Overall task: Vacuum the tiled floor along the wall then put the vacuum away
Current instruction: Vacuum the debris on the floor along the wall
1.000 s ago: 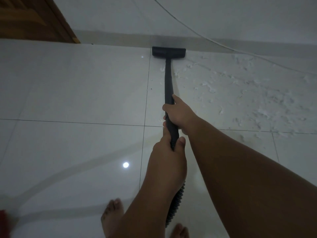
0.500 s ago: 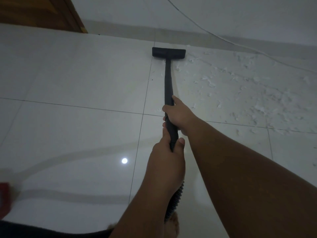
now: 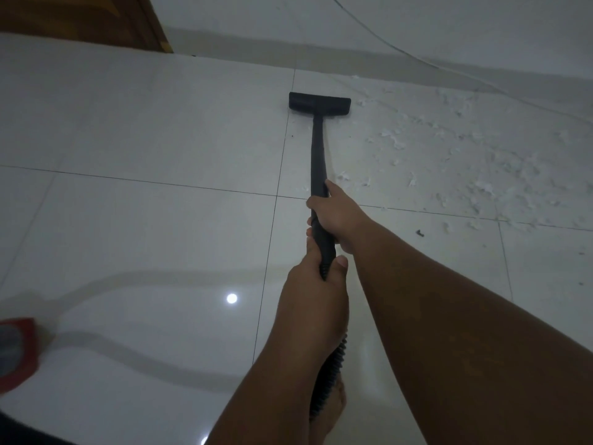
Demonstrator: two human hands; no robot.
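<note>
A black vacuum wand (image 3: 317, 155) runs from my hands to its flat floor head (image 3: 319, 104), which rests on the white tiled floor (image 3: 160, 130) a little short of the wall (image 3: 417, 24). My right hand (image 3: 337, 213) grips the wand higher up. My left hand (image 3: 316, 290) holds it just below, where the ribbed hose (image 3: 330, 374) begins. White scraps of debris (image 3: 465, 162) lie scattered to the right of the floor head.
A wooden door frame (image 3: 96, 20) stands at the top left. A thin white cable (image 3: 401, 53) runs along the wall and floor. A red object (image 3: 17, 348) sits at the left edge. My bare foot (image 3: 333, 409) shows under the hose.
The floor head has been drawn back from the wall's base towards me. The red object has come further into sight at the left.
</note>
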